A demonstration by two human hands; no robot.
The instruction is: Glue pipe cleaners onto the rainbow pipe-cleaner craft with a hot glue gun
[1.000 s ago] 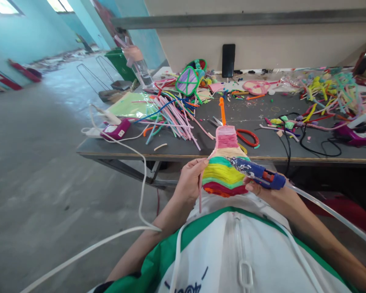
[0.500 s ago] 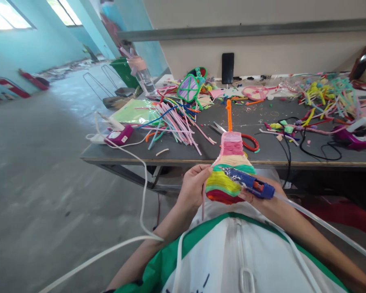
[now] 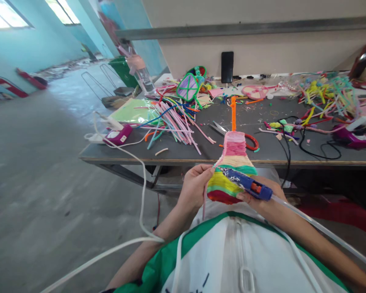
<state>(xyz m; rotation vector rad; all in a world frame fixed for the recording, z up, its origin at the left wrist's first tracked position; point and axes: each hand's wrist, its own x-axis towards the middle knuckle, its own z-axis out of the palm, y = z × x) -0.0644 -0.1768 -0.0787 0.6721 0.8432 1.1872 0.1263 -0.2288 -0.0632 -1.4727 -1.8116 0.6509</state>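
A vase-shaped craft piece (image 3: 235,160), covered in rows of coloured pipe cleaner with an orange stem on top, is held in front of my chest, over the table's edge. My left hand (image 3: 195,185) pinches a pink pipe cleaner (image 3: 204,201) against its left side; the loose end hangs below. My right hand (image 3: 264,205) holds a blue hot glue gun (image 3: 245,183), its thumb at the piece's lower right edge. The gun's nozzle lies close to my left fingertips. A long clear glue stick (image 3: 311,221) trails out of its back. Most right fingers are hidden.
On the grey table (image 3: 128,154) lie scissors (image 3: 251,142) with red handles, just behind the piece. A bundle of pink pipe cleaners (image 3: 177,124), a purple box (image 3: 118,134) with a white cable and a water bottle (image 3: 142,75) stand left. A phone (image 3: 227,67) leans against the wall.
The craft piece has shifted slightly to the right, its stem too. The glue gun has moved a little to the left. Both hands keep their hold.
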